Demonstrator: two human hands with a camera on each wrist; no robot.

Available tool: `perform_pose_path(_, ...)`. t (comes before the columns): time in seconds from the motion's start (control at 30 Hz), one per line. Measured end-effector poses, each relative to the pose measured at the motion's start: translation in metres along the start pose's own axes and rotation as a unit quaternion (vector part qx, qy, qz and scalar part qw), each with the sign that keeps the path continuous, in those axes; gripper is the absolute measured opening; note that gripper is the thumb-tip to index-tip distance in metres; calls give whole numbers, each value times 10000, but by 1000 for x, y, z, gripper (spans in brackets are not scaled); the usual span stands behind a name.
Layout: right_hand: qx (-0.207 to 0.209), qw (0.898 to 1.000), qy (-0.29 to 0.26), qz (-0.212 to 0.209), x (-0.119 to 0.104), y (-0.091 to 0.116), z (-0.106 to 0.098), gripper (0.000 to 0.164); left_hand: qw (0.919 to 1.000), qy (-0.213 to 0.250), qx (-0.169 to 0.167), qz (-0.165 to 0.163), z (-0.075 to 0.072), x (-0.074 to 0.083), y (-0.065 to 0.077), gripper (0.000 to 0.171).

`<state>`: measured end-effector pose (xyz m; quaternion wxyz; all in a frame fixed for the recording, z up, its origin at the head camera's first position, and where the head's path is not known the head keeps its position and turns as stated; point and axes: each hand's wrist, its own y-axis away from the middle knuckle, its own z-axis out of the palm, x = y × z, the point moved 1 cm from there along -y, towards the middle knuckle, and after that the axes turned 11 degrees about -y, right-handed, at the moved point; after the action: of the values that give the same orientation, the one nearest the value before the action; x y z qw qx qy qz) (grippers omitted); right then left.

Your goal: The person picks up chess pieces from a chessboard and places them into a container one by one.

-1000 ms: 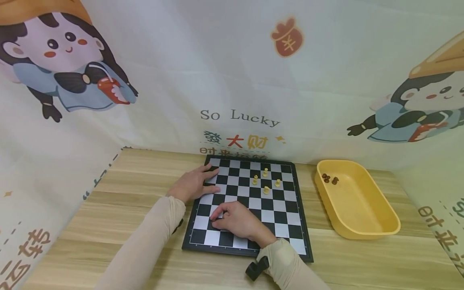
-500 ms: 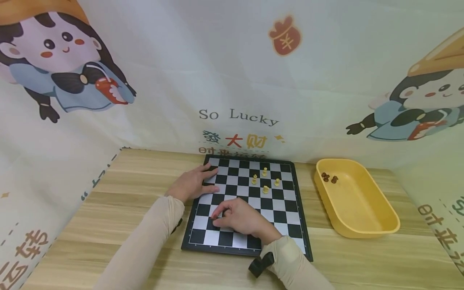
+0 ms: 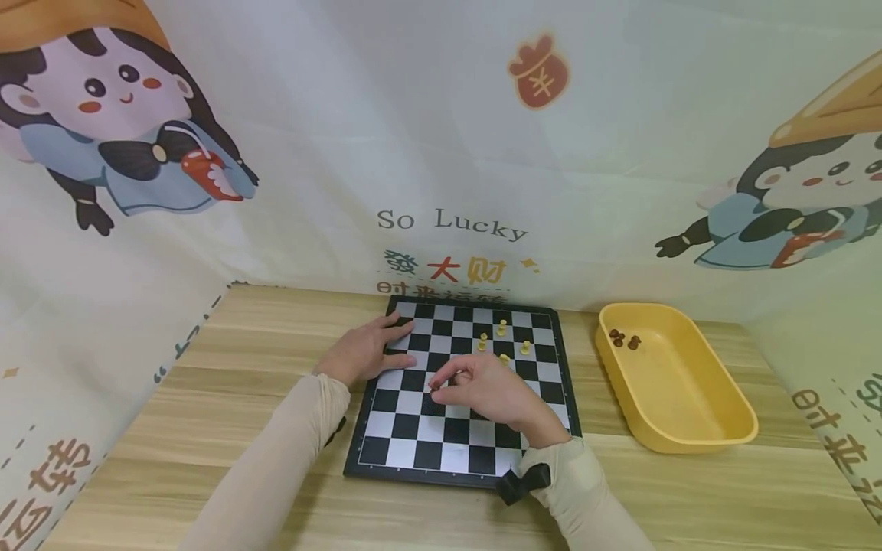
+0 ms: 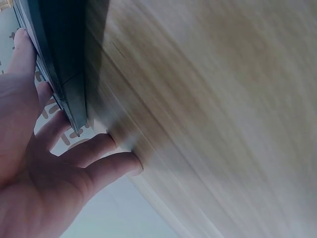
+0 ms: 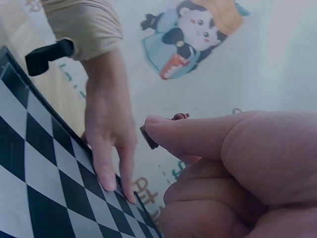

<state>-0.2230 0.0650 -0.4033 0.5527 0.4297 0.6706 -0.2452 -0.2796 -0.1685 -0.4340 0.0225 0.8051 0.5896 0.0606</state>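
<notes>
A black-and-white chessboard [image 3: 430, 430] lies on the wooden table. In my right hand [image 3: 492, 392], thumb and finger pinch a small brown chess piece [image 5: 149, 138]; its base sticks out past the thumb in the right wrist view, and the thumb hides most of it. This hand is over the middle of the board. My left hand [image 3: 360, 352] rests on the board's left edge, thumb and fingers stretched over the squares in the head view. Several pale yellow chess pieces [image 3: 502, 328] stand on the far right part of the board, one partly covered by the right hand.
To the right of the board stands a yellow tray [image 3: 689, 439] with several brown chess pieces [image 3: 633, 343] in its far left corner. A printed cloth backdrop [image 3: 441, 138] hangs close behind the board.
My right hand has moved away from me and slightly right across the board, carrying the brown chess piece from a near-left square. My left hand stays at the board's edge.
</notes>
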Motion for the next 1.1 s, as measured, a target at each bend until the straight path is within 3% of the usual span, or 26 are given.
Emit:
perform_pose_path(0.6,514,9987,-39,21,-4,9,-30,22,10000,7,30,39,-3,-1,-2,75)
perform_pose_path(1.1,899,9951,383,172,2,15,-66,17,10000,51,-21,58,2,-2,1,76)
